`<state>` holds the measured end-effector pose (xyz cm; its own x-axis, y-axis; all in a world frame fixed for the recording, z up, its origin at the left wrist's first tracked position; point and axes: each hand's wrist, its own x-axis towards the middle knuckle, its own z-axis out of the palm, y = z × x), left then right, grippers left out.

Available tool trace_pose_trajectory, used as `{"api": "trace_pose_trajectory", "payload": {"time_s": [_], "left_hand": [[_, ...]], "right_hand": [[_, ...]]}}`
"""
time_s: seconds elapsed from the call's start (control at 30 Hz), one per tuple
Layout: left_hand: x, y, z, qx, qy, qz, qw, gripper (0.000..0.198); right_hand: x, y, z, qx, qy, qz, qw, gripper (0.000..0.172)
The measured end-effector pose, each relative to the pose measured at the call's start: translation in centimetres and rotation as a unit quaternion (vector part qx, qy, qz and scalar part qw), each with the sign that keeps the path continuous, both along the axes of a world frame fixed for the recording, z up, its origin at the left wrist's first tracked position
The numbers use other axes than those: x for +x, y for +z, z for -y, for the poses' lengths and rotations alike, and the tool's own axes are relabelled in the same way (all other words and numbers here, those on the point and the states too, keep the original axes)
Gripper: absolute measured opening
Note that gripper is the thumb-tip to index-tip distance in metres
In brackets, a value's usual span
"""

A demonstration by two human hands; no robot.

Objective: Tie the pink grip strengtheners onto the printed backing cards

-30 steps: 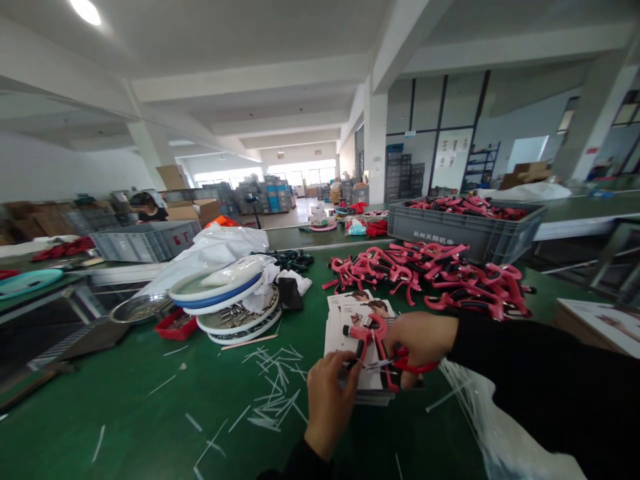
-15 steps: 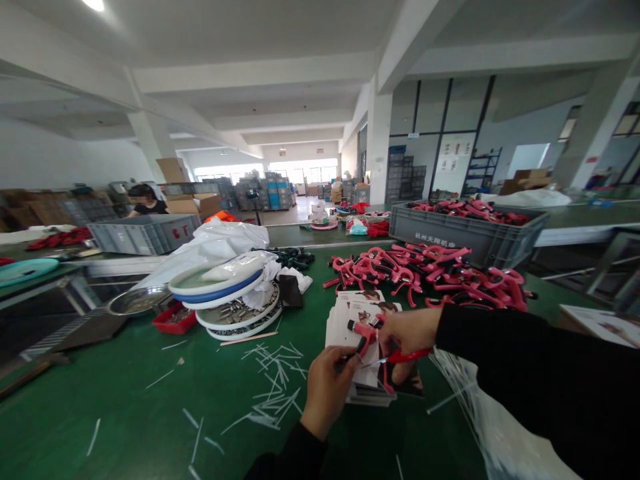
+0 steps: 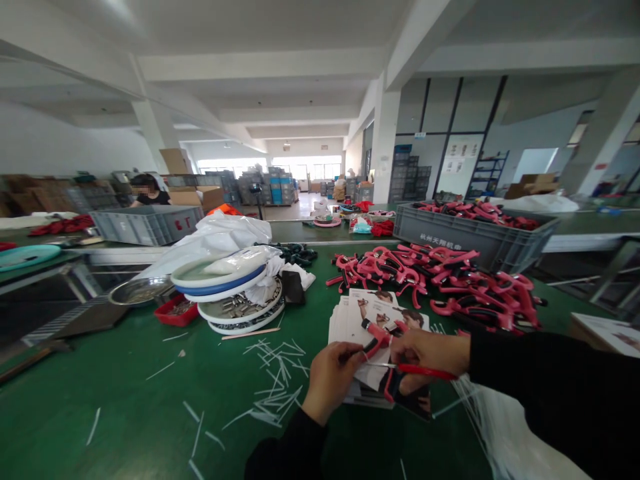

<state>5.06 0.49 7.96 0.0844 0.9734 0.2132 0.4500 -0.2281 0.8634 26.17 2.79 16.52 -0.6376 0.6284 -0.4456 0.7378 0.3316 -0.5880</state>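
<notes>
Red scissors (image 3: 425, 371) at pink hand exerciser (image 3: 379, 339)

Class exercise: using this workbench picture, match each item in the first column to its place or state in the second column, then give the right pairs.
Items
1. red-handled scissors
2. grey plastic crate
3. white plastic strips
4. small red tray

Places and states
A. scattered on the green table mat
B. holding small metal parts
C. held in the right hand
D. filled with red-and-black hand grippers

Right pairs: 1-C, 2-D, 3-A, 4-B
</notes>
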Motion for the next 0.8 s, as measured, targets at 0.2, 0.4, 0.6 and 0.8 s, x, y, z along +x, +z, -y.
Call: {"api": "trace_pose_trajectory", "payload": {"time_s": [0.2, 0.4, 0.6, 0.8], "left_hand": [[-0.6, 0.5, -0.9, -0.008, -0.029, -0.040, 0.999, 0.026], [-0.6, 1.2, 0.0, 0.052, -0.023, -0.109, 0.992, 0.027], [-3.3, 0.6, 0.2, 0.088, 0.044, -0.107, 0.989, 0.030], [-14.4, -1.9, 3.5, -0.009, 0.290, -0.097, 0.952, 0.041]], "right_hand": [[-0.5, 1.2, 0.2, -0.084, 0.012, 0.029, 0.996, 0.054], [3.9, 2.5, 1.1, 0.008, -0.146, -0.079, 0.986, 0.056], [10.5, -2.8, 1.7, 0.157, -0.325, 0.010, 0.933, 0.047], [8.4, -7.8, 2.4, 0.254, -0.267, 0.065, 0.927, 0.023]]}}
